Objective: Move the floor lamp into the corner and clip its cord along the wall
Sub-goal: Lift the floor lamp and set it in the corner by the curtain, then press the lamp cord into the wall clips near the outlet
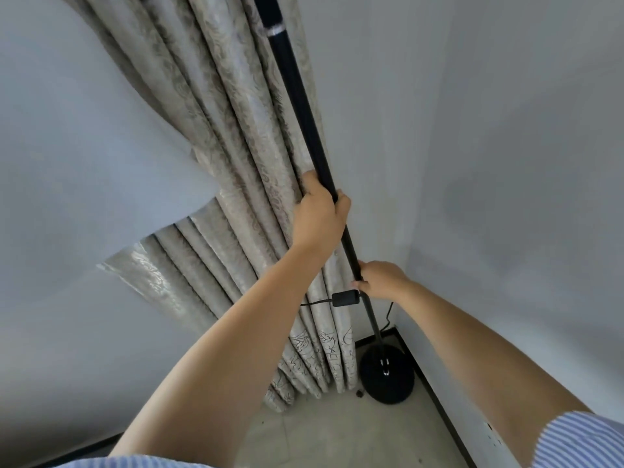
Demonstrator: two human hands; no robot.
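Observation:
The black floor lamp has a slim pole (pixel 297 92) that rises out of the top of the view. Its round black base (pixel 387 376) stands on the floor in the corner. My left hand (pixel 319 214) grips the pole about halfway up. My right hand (pixel 381 280) holds the pole lower down. Just under my right hand a black inline switch (pixel 345 298) hangs on the black cord (pixel 315 303), which runs left behind my left forearm. Another stretch of cord (pixel 389 315) drops beside the pole toward the skirting. The lamp head is out of view.
A beige patterned curtain (pixel 236 136) hangs right behind the pole, down to the floor. White walls (pixel 523 163) meet at the corner, with a dark skirting (pixel 435 393) along the right wall. The floor (pixel 337 434) is pale tile. A small dark object (pixel 360 393) lies by the base.

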